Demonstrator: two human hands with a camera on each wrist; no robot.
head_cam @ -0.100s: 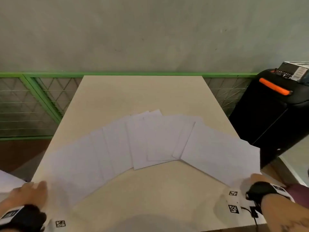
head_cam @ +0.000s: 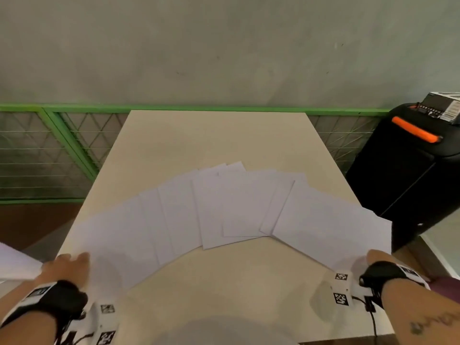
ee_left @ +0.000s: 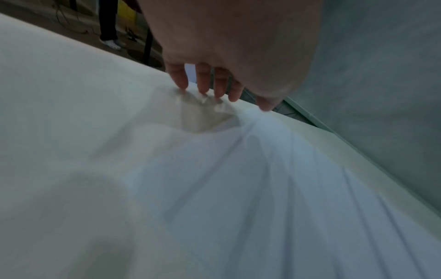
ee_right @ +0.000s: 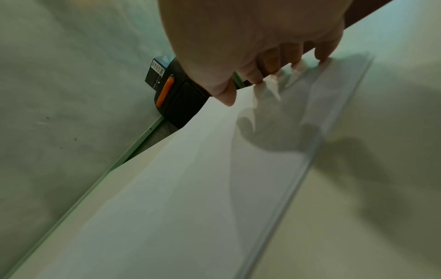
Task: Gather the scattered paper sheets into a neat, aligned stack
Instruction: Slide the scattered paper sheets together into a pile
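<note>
Several white paper sheets (head_cam: 231, 207) lie fanned in an overlapping arc across the beige table (head_cam: 219, 140). My left hand (head_cam: 67, 267) is at the arc's left end, beside the leftmost sheet (head_cam: 112, 245). In the left wrist view, the left hand (ee_left: 226, 94) has straight fingers whose tips touch down at that sheet's blurred edge (ee_left: 250, 132). My right hand (head_cam: 373, 257) is at the near corner of the rightmost sheet (head_cam: 331, 225). In the right wrist view, the right hand (ee_right: 262, 81) has its fingers slid under the sheet (ee_right: 214, 169) and showing through it, with the thumb at the edge.
A black machine with an orange handle (head_cam: 413, 165) stands right of the table, close to the rightmost sheet. A green wire fence (head_cam: 69, 145) runs behind and to the left. More white paper (head_cam: 15, 265) shows off the table's left side.
Both hands have moved a little forward onto the ends of the fan, the left one also to the right. The sheets lie as before.
</note>
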